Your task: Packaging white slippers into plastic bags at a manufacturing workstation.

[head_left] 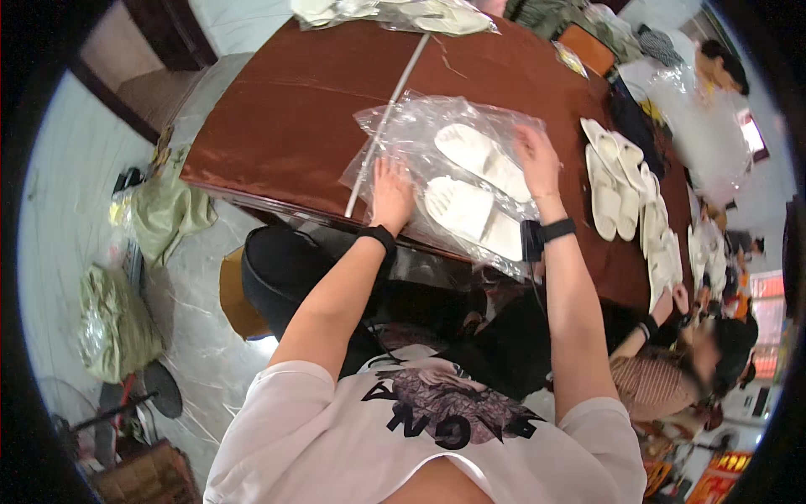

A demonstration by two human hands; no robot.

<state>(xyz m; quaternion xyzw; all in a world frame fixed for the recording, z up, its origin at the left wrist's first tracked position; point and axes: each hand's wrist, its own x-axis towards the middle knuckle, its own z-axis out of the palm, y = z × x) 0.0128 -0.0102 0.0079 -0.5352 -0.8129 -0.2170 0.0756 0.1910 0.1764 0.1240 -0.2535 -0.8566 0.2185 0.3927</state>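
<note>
A pair of white slippers (460, 207) lies side by side inside a clear plastic bag (424, 118) on the brown table. My left hand (392, 193) rests on the bag's left part with its fingers stretched out flat. At the bag's right side is my right hand (538, 161), fingers extended and slightly bent against the film beside the far slipper. A long thin white rod (409, 71) runs across the table, partly beneath the bag's left edge, close to my left hand.
Several bagged white slippers (445, 15) lie at the table's far edge. More loose white slippers (611, 181) line its right side, where another person (672, 365) reaches in. The brown table (285, 109) has its near edge before me. Green sacks (117, 323) stand on the floor at left.
</note>
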